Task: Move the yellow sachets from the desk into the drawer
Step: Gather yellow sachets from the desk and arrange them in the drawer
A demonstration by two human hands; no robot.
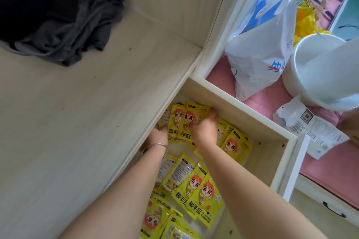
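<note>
— Both hands are down in the open drawer (250,114), but how much of them can you make out?

— Only part. The left hand (157,136) is half tucked under the desk's (81,114) front edge, so its fingertips are hidden; a silver bangle (155,146) circles that wrist. The right hand's (206,126) palm faces down, and its fingers are partly lost against the packets.

— What are they holding?

— Together they grasp one fanned bundle of yellow hand-warmer sachets (182,120) at the drawer's far end, close to the desk edge. The left hand grips the bundle's near lower corner; the right hand's fingers curl over its right side. How many packets are in the fan I cannot count.

— And the other sachets?

— Loose sachets (198,188) lie flat on the drawer floor under both forearms, running toward the near end, where the lowest ones are cut off by the frame. A few more (236,144) lie just right of the right wrist.

— Anything on the desk?

— A dark grey garment (64,15) is heaped at its far left corner. Beyond the drawer's right wall sit a white plastic bag (266,52), a white basin (314,72) and a crumpled clear wrapper (310,124).
</note>
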